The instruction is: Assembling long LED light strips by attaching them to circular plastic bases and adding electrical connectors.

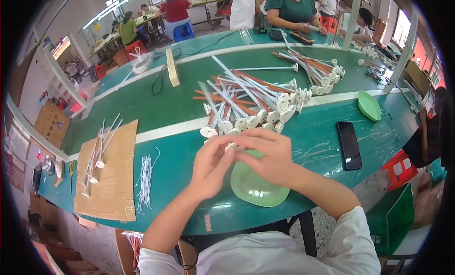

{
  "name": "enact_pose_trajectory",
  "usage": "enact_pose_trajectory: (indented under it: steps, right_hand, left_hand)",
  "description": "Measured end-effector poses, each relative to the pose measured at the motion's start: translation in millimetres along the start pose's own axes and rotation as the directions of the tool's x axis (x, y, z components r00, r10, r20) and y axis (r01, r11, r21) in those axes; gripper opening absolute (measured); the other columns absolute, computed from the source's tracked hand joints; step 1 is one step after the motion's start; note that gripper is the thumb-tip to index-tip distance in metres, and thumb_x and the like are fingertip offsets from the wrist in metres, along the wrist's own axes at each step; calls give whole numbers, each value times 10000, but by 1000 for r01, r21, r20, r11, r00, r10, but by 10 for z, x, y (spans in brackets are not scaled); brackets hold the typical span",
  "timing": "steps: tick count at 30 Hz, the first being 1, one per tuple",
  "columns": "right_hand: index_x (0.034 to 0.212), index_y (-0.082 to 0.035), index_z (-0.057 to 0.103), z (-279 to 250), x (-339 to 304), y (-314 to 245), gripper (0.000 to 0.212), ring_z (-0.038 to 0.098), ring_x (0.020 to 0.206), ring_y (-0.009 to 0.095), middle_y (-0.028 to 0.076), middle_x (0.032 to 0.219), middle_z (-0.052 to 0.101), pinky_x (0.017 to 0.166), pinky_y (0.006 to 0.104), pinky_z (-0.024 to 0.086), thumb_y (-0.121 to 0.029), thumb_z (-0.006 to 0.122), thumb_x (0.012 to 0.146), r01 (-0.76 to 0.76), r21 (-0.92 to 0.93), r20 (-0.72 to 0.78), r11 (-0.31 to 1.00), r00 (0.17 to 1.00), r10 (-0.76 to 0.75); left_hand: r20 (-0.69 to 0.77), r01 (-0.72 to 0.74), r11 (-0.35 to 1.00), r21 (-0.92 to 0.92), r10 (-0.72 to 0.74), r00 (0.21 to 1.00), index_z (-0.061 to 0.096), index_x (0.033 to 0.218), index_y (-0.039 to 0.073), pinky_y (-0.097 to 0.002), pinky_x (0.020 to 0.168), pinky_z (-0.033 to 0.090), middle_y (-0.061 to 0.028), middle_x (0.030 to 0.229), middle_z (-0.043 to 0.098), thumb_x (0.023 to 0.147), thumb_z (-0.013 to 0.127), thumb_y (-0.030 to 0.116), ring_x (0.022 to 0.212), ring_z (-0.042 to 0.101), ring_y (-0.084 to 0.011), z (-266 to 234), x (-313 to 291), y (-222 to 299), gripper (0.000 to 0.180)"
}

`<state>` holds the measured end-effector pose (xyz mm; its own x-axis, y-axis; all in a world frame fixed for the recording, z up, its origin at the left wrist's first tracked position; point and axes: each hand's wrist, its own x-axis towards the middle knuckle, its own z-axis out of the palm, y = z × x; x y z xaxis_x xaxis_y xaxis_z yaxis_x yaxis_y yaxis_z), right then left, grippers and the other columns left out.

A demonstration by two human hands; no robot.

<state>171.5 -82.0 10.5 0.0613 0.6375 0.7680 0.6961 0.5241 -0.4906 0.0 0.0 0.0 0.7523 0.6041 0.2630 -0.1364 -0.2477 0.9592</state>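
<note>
Above a green dish [259, 189], my left hand [208, 163] and my right hand [269, 155] meet with their fingers closed around a small white round piece [230, 146]. It looks like the disc end of a stick, though my fingers hide most of it. A pale stick [212, 104], blurred, rises just beyond my fingers; whether it joins the piece I cannot tell. Past my hands lies a heap of white and brown sticks with white disc ends [256, 99], resting across the table and the green belt.
To the left, a cardboard sheet [113, 175] carries several sticks, beside a bundle of white strings [146, 182]. A black phone [349, 146] and a second green dish [369, 105] lie right. Across the belt, beyond a wooden bar [172, 68], a person in green [291, 12] sits.
</note>
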Motion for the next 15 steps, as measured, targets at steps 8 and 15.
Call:
enact_pose_trajectory:
  steps: [8,15]
  right_hand:
    - [886,-5,721,23,-136,90,201,674,700,214,107,810,702,607,277,533,27,774,694,121,112,-21,986,993,-119]
    - [834,-38,716,45,-186,-3,230,645,640,195,81,785,699,540,269,505,24,771,619,193,-27,-50,981,980,-194]
  left_hand:
    - [-128,-271,924,270,313,941,593,1154,-5,-312,673,563,-159,964,707,844,654,-55,822,732,-244,196,-183,-259,320]
    - [-121,-349,753,558,490,863,634,1107,26,-290,598,554,-135,807,713,789,690,-80,722,728,-255,197,-245,-210,339]
